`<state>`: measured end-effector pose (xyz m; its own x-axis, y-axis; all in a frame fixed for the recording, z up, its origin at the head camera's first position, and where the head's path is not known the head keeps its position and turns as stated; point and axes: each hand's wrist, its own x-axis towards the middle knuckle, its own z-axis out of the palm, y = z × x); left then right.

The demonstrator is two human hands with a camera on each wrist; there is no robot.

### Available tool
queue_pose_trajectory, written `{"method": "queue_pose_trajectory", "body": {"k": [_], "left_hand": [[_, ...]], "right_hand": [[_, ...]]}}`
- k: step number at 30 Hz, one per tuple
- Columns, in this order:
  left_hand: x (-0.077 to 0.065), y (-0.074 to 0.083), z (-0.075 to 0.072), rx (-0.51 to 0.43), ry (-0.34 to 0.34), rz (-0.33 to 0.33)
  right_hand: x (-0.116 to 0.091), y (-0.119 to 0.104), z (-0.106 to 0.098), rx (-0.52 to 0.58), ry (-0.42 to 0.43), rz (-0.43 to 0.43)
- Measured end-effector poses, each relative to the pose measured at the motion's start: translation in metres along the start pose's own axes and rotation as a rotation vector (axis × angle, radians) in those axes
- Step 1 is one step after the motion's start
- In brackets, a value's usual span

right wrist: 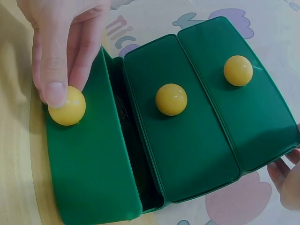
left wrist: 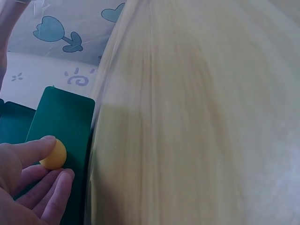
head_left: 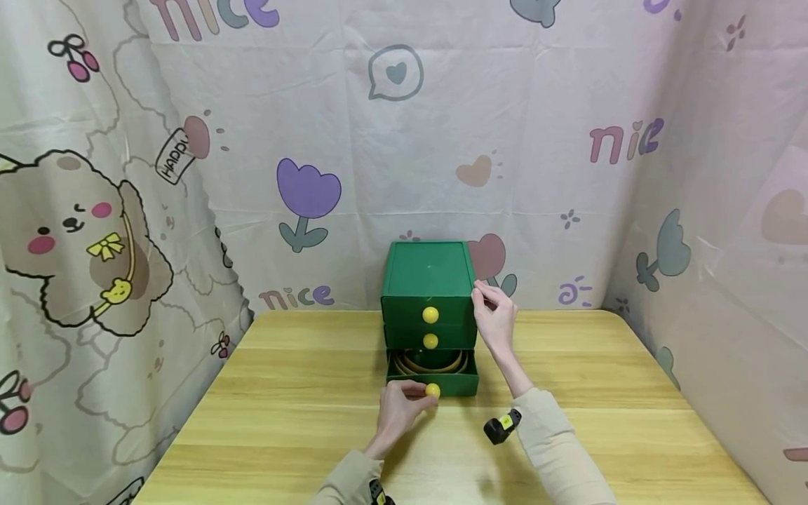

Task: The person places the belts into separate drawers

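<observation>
A green box of three stacked drawers [head_left: 429,268], each with a round yellow knob, stands on the table. Its bottom drawer [head_left: 457,385] is pulled partly out. Inside curve tan bands [head_left: 404,366] that look like a coiled strap; their kind is unclear. My left hand [head_left: 400,409] pinches the bottom drawer's yellow knob [right wrist: 68,107] between thumb and fingers. At the box's upper right front corner, my right hand [head_left: 495,319] holds the edge with bent fingers. The middle drawer [right wrist: 180,136] and top drawer [right wrist: 239,108] are closed.
The box stands near the back edge of a light wood table [head_left: 284,400]. Behind and at both sides hangs a printed cloth [head_left: 404,154]. A small black wrist camera [head_left: 501,426] sits by the right sleeve, another [head_left: 381,492] by the left.
</observation>
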<state>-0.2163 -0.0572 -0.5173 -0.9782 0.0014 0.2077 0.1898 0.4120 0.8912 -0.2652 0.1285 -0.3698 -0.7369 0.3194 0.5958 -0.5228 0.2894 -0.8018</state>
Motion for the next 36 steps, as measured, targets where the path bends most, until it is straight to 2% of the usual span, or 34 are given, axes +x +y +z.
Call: {"method": "queue_pose_trajectory", "body": {"k": [23, 29, 36], "left_hand": [[0.008, -0.003, 0.007, -0.101, 0.045, -0.077], [0.008, -0.003, 0.008, -0.156, 0.044, -0.106], [0.011, -0.005, 0.008, -0.173, 0.044, -0.12]], "right_hand": [[0.0, 0.001, 0.0, 0.012, 0.003, -0.001], [0.0, 0.001, 0.0, 0.029, -0.007, 0.011], [0.0, 0.001, 0.0, 0.027, -0.009, 0.02]]}}
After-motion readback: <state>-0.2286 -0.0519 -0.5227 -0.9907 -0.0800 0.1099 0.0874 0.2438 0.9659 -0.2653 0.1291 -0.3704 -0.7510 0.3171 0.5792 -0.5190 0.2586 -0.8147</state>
